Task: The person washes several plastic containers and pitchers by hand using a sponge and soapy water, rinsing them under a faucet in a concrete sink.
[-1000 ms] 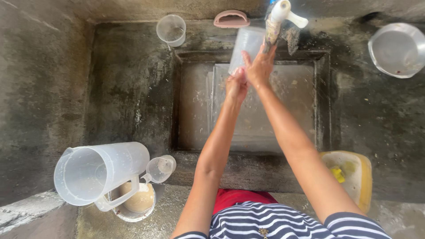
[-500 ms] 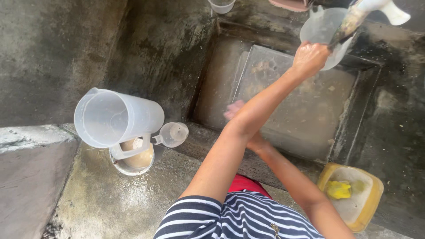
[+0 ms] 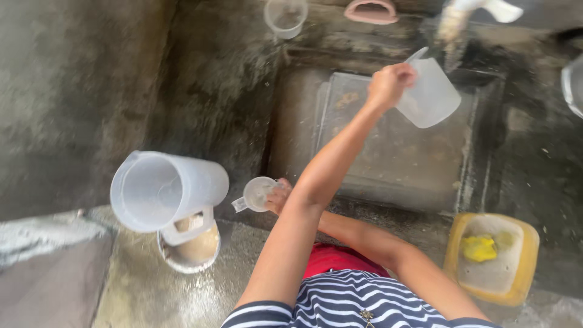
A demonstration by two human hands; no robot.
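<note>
Under the white tap (image 3: 480,9), the left hand (image 3: 390,84) has its grip pressed together around the handle of one clear plastic jug (image 3: 430,94), which hangs tilted over the concrete sink (image 3: 401,152). The tap is just above this grip. The arms are crossed: the right hand (image 3: 278,197) goes under the left arm and its fingers touch one small clear cup (image 3: 258,194) on the wet ledge; I cannot tell if this grip is pressed together or only resting there. Just beside that cup, further from the right grip, one big clear pitcher (image 3: 164,189) lies on its side, and it rests over one round metal bowl (image 3: 189,250). Far above the right grip, at the back of the sink, stands one more clear cup (image 3: 285,16), so I count two small cups. Near it is one pink brush (image 3: 370,11). Well apart from both grips, low at the other side, one yellow tub (image 3: 493,258) holds one yellow sponge (image 3: 480,248). One metal bowl edge (image 3: 572,85) shows at the border
</note>
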